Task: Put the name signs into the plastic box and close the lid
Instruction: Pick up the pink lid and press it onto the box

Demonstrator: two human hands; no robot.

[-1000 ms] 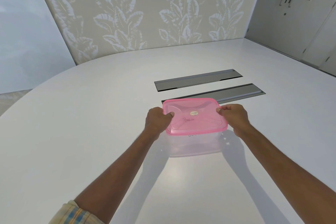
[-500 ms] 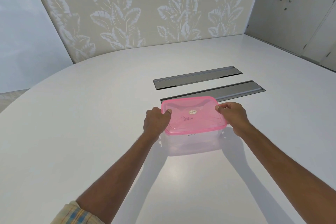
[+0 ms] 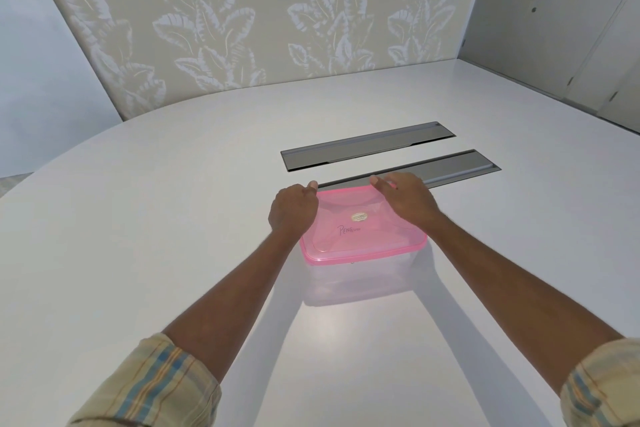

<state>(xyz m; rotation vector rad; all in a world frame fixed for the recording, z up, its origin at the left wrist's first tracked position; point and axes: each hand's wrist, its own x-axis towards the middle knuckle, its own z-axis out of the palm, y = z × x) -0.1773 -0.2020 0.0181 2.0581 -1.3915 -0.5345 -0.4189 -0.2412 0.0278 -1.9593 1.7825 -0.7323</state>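
Left hand (image 3: 292, 208): rests on the far-left corner of the lid; fingers (image 3: 311, 185) are curled over the lid's far edge, thumb side toward the lid top.
Lid (image 3: 360, 229): pink, translucent, seated flat on the plastic box; it carries a small oval sticker (image 3: 359, 217) and handwritten lettering (image 3: 349, 229) between the two hands.
Plastic box (image 3: 360, 279): clear, standing on the desk directly below the fingers of both hands; any contents cannot be made out through the wall.
Right hand (image 3: 407, 199): palm down on the far-right part of the lid; fingers are bent over the far edge, pressing on it rather than gripping around anything.
Desk (image 3: 138, 236): white, with a rounded edge; two grey slotted panels (image 3: 367, 146) are set into it just beyond the fingertips.
Sleeves (image 3: 152, 388): pale plaid cuffs at both forearms, well behind the fingers.
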